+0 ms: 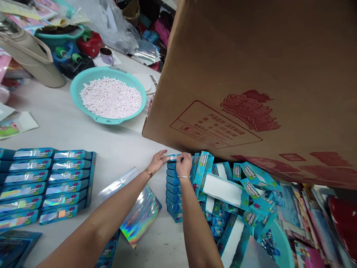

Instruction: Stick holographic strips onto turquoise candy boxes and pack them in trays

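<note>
A small blue pack [173, 158] with a pale strip on top lies at the far end of a row of similar blue packs [173, 193]. My left hand [158, 160] pinches its left end, with a finger stretched out beyond it. At its right end, the curled fingers of my right hand [184, 163] close on the same pack and cover part of it. Against the right side of the row leans a heap of blue printed cartons [225, 188], several showing white blank sides. Shiny holographic sheets [142, 216] lie under and beside my left forearm.
A large brown cardboard box [212, 111] stands just beyond my hands. Rows of blue packs [67, 186] fill the left side. A turquoise basin [78, 98] holds small white pieces. A beige jug [30, 52] stands at the far left; another turquoise basin [286, 245] is at the lower right.
</note>
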Motion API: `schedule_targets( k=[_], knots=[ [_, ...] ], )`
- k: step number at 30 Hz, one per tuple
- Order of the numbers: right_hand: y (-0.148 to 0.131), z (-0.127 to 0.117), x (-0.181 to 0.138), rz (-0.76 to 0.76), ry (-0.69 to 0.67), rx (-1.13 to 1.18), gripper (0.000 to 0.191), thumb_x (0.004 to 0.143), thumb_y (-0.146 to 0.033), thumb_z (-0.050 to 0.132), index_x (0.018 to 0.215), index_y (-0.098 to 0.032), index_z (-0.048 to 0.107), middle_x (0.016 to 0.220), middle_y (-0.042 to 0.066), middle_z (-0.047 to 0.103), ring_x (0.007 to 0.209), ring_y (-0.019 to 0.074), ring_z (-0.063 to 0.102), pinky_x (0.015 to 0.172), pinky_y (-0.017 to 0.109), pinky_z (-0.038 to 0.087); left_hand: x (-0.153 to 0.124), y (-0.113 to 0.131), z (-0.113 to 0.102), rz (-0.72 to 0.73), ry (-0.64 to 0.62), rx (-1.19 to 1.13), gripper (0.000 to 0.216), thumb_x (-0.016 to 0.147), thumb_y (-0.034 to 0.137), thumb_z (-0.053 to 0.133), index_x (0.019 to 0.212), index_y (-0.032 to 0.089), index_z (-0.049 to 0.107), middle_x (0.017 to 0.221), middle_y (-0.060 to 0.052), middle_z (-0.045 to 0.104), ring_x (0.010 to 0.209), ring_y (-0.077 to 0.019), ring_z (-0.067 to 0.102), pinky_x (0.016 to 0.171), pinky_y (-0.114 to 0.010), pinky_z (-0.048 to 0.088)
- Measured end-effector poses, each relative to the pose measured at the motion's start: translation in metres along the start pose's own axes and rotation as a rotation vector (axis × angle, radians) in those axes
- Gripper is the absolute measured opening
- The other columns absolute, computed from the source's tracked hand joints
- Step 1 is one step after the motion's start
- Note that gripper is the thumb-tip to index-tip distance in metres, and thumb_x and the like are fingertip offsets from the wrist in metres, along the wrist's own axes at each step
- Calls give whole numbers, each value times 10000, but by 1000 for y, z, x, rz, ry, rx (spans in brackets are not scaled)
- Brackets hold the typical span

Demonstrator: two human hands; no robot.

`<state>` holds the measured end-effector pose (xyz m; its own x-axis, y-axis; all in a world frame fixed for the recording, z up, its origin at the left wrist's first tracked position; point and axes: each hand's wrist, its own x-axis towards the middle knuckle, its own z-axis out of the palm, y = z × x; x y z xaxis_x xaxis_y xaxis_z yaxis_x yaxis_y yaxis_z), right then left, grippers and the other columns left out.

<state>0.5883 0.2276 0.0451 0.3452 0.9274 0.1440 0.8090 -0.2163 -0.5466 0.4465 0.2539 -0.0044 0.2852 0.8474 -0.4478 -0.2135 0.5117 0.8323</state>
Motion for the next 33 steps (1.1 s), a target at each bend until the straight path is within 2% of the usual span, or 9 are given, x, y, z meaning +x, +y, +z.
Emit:
schedule_targets(
  k=[5,9,15,19,22,24,26,28,33],
  knots=[
    [3,1,1,25,26,13,20,810,-212,523,794,-202,529,906,76,570,908,238,502,874,359,394,4,-17,-1,-47,8,-12,611,629,413,757,1137,93,644,611,46,513,576,-97,471,551,-221,392],
    [1,2,-2,45,37,6,172,800,-185,520,972,-187,534,991,93,574,950,250,490,884,364,387,0,-20,4,-73,37,23,607,745,563,631,1160,121,641,697,-6,579,621,-114,529,545,-216,426],
    [-7,3,3,39,74,-24,213,794,-96,422,909,-179,581,935,99,568,919,250,500,865,384,404,-13,-16,31,-32,158,185,662,848,604,500,1304,127,550,829,-54,647,589,-109,544,521,-224,454],
    [-26,-22,-7,12,42,21,326,800,-101,431,1088,-143,579,1084,141,561,1062,260,498,943,420,399,-37,1,-3,-56,251,392,567,874,473,533,1276,75,563,712,-33,639,546,-109,550,556,-234,467],
    [-42,-38,-56,-101,49,137,381,873,-205,462,1248,-164,516,1275,153,514,1234,264,433,1036,451,358,-69,20,-67,-80,297,603,473,895,415,508,1279,146,568,883,-62,693,762,-153,646,711,-255,497],
    [-50,-41,-108,-109,-66,269,347,902,-265,470,1235,-197,538,1227,120,568,1178,237,502,1020,420,395,-91,32,-107,-108,326,769,491,879,411,533,1290,143,548,1063,-113,682,993,-214,635,851,-299,476],
    [-53,-36,-167,28,-242,385,324,875,-330,528,1166,-201,591,1143,100,625,1087,224,568,978,385,437,-107,40,-130,-159,323,924,545,809,434,625,1244,111,565,1198,-183,632,1161,-299,563,935,-361,438],
    [-51,-26,-220,313,-258,472,363,783,-409,629,1080,-200,634,1115,93,649,1085,238,578,991,381,434,-116,40,-134,-212,291,1050,606,698,450,734,1164,89,593,1244,-237,599,1221,-376,512,950,-410,423],
    [-41,-13,-287,463,-166,540,430,726,-556,586,900,-167,645,870,103,700,849,251,671,760,358,543,-123,28,-105,-261,170,1230,616,618,310,791,1159,112,571,1175,-198,655,1137,-340,592,881,-348,455]
  ],
)
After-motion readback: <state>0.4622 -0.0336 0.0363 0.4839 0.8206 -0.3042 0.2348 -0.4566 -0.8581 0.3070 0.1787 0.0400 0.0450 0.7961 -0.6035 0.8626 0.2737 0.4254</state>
